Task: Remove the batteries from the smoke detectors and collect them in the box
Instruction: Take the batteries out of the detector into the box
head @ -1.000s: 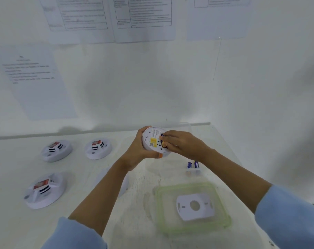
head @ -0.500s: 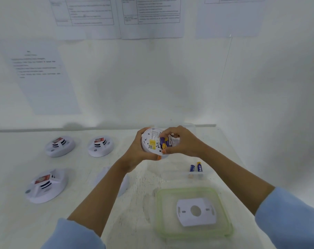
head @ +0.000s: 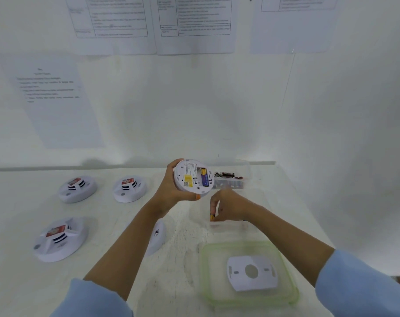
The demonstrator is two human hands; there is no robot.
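Observation:
My left hand (head: pixel 169 191) grips a round white smoke detector (head: pixel 190 179) above the table, its back turned to me. One blue battery (head: pixel 204 178) sits in its open compartment. My right hand (head: pixel 228 205) has its fingers curled down inside a clear box (head: pixel 234 228) just below the detector. It pinches a battery (head: pixel 211 216), of which only a yellow tip shows. The box's floor is hidden by the hand.
A second clear tub (head: pixel 246 170) with dark batteries stands at the back by the wall. A green-rimmed lid (head: pixel 209 271) bearing a white mounting plate (head: pixel 251 272) lies near me. Three detectors (head: pixel 77 188) (head: pixel 129 188) (head: pixel 59 239) sit at left, another (head: pixel 159 236) behind my left forearm.
My right hand pulled a battery out of the detector and dropped down into the clear box. The left hand kept the detector raised and turned it slightly.

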